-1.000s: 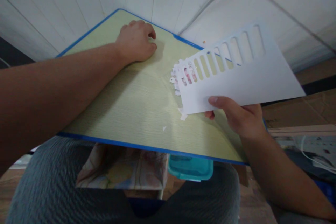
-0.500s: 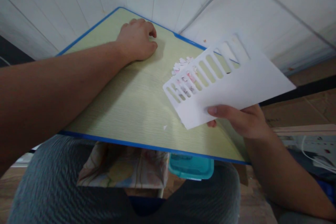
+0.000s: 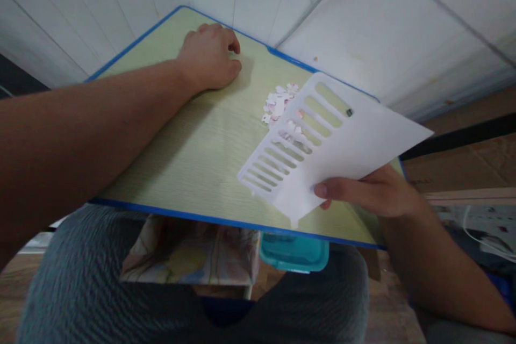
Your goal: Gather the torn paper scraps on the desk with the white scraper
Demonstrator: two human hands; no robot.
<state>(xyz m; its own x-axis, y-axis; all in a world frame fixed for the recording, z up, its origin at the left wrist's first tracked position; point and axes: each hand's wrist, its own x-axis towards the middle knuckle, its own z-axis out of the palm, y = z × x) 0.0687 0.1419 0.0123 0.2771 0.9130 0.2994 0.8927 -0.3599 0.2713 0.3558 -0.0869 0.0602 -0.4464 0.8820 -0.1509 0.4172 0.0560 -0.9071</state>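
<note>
My right hand (image 3: 363, 193) grips a flat white slotted panel (image 3: 334, 156) by its lower edge, thumb on top and fingertips underneath. A row of long rounded slots runs along the panel's left side, and it is tilted above the table. Through some slots shows part of a pile of small white and pinkish paper scraps (image 3: 278, 105). A small dark spot appears at one slot's end; I cannot make out what it is. My left hand (image 3: 212, 56) lies on the table's far left part, fingers loosely curled, thumb apart, with no object visible in it.
The pale yellow-green table (image 3: 193, 145) has a blue rim and stands against white wall panels (image 3: 262, 0). Below its front edge are a teal lidded box (image 3: 296, 252) and a patterned cloth-like item (image 3: 193, 252), between my legs. Cardboard (image 3: 467, 172) stands at the right.
My right hand has tilted and turned the slotted panel, its slotted end coming lower and nearer to me. More of the scrap pile shows. My left hand stays in place.
</note>
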